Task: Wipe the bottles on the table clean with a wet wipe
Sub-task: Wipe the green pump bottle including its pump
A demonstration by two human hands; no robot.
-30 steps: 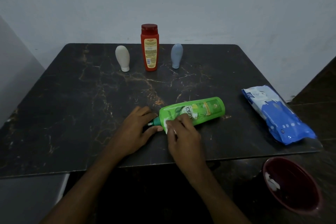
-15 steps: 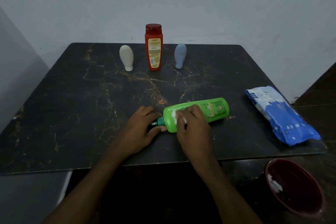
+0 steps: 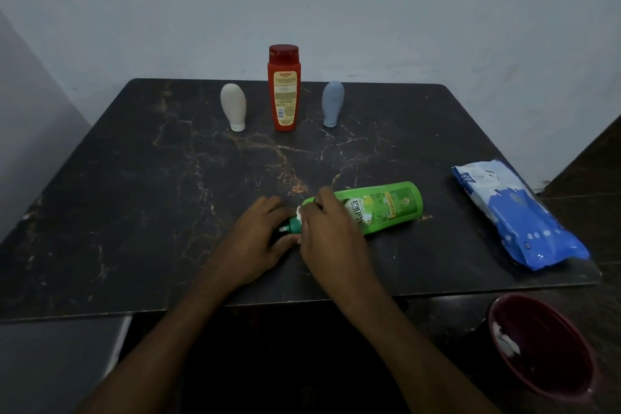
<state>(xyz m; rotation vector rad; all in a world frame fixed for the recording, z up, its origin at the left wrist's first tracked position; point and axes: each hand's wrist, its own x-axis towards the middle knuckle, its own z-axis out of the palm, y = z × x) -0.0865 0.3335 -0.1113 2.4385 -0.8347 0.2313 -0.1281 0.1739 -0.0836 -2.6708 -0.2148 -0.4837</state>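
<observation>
A green bottle (image 3: pixel 386 207) lies on its side near the front of the dark marble table (image 3: pixel 134 195), cap end pointing left. My left hand (image 3: pixel 258 239) grips the cap end and pins it down. My right hand (image 3: pixel 331 232) presses a white wet wipe (image 3: pixel 299 212) against the bottle's neck, and most of the wipe is hidden under the fingers. Three bottles stand upright at the back: a cream one (image 3: pixel 233 106), a tall red one (image 3: pixel 284 87) and a grey-blue one (image 3: pixel 332 103).
A blue and white pack of wipes (image 3: pixel 517 215) lies at the table's right edge. Below the front right corner stands a dark red bin (image 3: pixel 544 349) with a used white wipe inside. A pale wall rises behind the table.
My right hand slid the wipe along the green bottle toward its middle, then back to the neck by the cap. My left hand stayed on the cap end.
</observation>
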